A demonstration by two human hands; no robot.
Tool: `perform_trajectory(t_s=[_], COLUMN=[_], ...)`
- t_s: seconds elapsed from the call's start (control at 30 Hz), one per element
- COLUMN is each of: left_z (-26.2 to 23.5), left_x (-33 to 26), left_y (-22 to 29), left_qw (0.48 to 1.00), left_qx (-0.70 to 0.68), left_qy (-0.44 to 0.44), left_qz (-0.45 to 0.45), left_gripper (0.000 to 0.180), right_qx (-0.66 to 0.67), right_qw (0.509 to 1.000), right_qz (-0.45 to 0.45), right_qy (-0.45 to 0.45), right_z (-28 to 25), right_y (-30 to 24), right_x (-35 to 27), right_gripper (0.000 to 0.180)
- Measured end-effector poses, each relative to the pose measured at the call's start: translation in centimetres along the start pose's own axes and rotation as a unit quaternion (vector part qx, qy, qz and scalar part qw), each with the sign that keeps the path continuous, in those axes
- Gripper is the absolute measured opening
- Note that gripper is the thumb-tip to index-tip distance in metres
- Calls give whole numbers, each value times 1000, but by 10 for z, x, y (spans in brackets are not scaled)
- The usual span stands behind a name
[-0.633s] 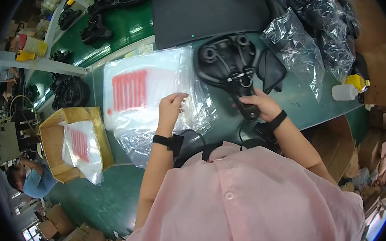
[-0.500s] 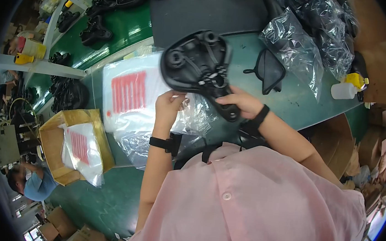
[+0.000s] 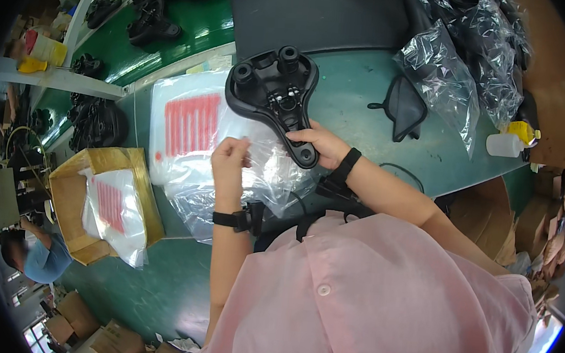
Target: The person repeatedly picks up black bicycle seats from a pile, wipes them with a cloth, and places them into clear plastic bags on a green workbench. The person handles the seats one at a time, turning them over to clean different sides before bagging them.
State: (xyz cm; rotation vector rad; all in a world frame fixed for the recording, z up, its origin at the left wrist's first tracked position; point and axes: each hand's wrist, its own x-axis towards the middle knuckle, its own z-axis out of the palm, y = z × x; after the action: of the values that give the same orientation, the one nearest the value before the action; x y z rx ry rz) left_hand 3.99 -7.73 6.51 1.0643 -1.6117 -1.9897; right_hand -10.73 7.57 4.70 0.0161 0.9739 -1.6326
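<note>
My right hand point(image 3: 322, 145) grips the narrow nose of a black bicycle saddle point(image 3: 262, 101), thumb on top. The saddle's underside faces up, showing its rails, clamp and two round springs at the wide end. To its left, my left hand point(image 3: 231, 158) is closed in a pinch over a stack of clear plastic bags point(image 3: 189, 125) with red printing. A loose clear bag point(image 3: 273, 169) spreads from its fingertips toward the saddle's nose, below it. The exact grip of those fingertips is partly hidden.
A cardboard box point(image 3: 152, 209) with more printed bags stands at the left. A black triangular pouch point(image 3: 406, 110) lies right of the saddle, near bagged saddles point(image 3: 480, 66) and a white bottle point(image 3: 503, 145). A black mat point(image 3: 317, 15) lies behind; more saddles point(image 3: 151, 24) sit far left.
The saddle and my right hand have shifted left and turned a little, the saddle's underside now showing more squarely. My left hand has moved slightly left and down, away from the saddle.
</note>
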Motion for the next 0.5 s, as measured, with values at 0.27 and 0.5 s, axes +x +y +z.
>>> perform_trajectory(t_s=[0.27, 0.5], left_z=[-112, -58], left_x=[10, -12], left_y=[17, 43], left_qw=[834, 993], left_qx=[-548, -73], left_qy=[15, 72], left_qz=[-64, 55], left_gripper=[12, 18], right_qx=[-88, -348], right_qw=[992, 896], right_qz=[-63, -272], right_qy=[63, 53], right_z=[-28, 14], right_y=[-11, -47], right_x=[1, -45], right_gripper=[43, 63])
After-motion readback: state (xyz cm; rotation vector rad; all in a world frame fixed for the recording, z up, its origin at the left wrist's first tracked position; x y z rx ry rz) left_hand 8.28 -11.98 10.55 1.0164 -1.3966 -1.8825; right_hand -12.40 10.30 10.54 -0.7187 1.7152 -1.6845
